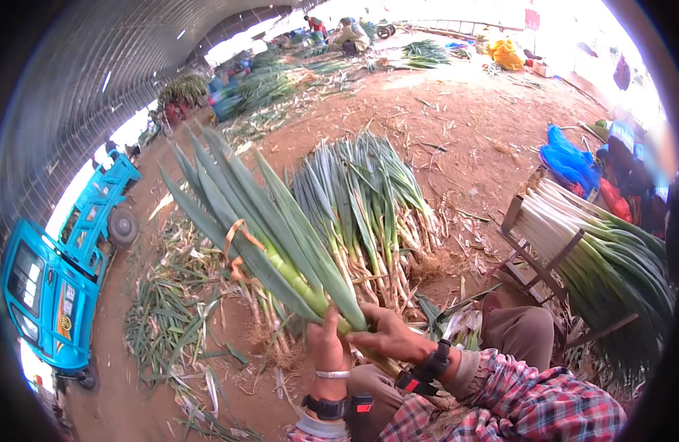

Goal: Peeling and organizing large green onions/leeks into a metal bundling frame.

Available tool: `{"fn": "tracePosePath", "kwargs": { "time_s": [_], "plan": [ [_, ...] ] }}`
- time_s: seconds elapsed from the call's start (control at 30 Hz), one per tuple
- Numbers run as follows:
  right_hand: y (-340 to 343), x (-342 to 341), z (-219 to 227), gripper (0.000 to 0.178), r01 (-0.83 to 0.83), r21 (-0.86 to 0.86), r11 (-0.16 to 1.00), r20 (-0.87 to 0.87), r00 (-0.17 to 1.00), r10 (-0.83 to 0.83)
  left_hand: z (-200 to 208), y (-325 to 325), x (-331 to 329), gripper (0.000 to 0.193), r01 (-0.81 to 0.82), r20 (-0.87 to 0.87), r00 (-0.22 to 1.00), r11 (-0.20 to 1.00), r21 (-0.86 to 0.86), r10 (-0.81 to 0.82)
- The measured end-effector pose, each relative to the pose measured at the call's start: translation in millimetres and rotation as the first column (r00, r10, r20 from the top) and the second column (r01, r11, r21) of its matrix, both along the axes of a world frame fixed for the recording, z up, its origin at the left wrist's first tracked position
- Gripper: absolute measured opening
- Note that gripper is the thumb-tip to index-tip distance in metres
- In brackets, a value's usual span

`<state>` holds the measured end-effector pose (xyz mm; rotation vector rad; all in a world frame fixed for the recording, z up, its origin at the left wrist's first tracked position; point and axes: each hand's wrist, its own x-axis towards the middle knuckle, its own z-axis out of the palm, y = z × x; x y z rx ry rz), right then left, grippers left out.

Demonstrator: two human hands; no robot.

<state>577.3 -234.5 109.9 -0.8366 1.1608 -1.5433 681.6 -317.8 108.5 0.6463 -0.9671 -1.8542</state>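
Note:
In front of me a large green onion (284,269) slants up to the left, its broad leaves fanned out and its lower stalk toward my lap. My left hand (327,345) is closed around the stalk, thumb up. My right hand (392,335) grips close beside it, fingers at the base of an outer leaf; some fingertips are hidden. A dry brown leaf (236,239) hangs curled across the onion's leaves. Just beyond lies a pile of untrimmed green onions (361,206) with dirty roots.
At the right, a metal rack (546,272) holds a stack of cleaned green onions (601,243). Stripped leaves (170,317) litter the ground to the left. Farther left stands a blue three-wheeled truck (59,295). Other people (352,37) crouch or bend among onion piles far back.

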Motion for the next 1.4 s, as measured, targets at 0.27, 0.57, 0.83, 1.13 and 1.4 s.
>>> {"fn": "tracePosePath", "kwargs": {
  "time_s": [0.27, 0.57, 0.83, 1.13, 1.4],
  "plan": [
    [65, 6, 58, 0.042, -0.363, -0.024, 0.931, -0.406, 0.855, 0.323, 34, 31, 32, 0.03, -0.084, 0.055, 0.994, 0.989, -0.124, 0.092],
    [209, -95, -47, 0.014, 0.098, 0.299, 0.949, -0.818, 0.538, 0.202, 104, -26, 52, 0.026, -0.229, -0.195, 0.963, 0.946, -0.231, 0.185],
    [224, -103, -113, 0.02, 0.32, 0.426, 0.846, -0.887, 0.332, 0.321, 114, -40, 80, 0.029, -0.464, -0.144, 0.886, 0.837, -0.291, 0.441],
    [266, -130, -154, 0.032, 0.529, 0.658, 0.536, -0.742, 0.332, 0.583, 166, -88, 153, 0.029, -0.65, -0.068, 0.706, 0.606, -0.459, 0.705],
    [150, -53, -40, 0.035, 0.103, 0.12, 0.987, -0.858, 0.511, 0.051, 148, -44, 139, 0.032, -0.612, -0.16, 0.783, 0.699, -0.37, 0.601]
  ]
}}
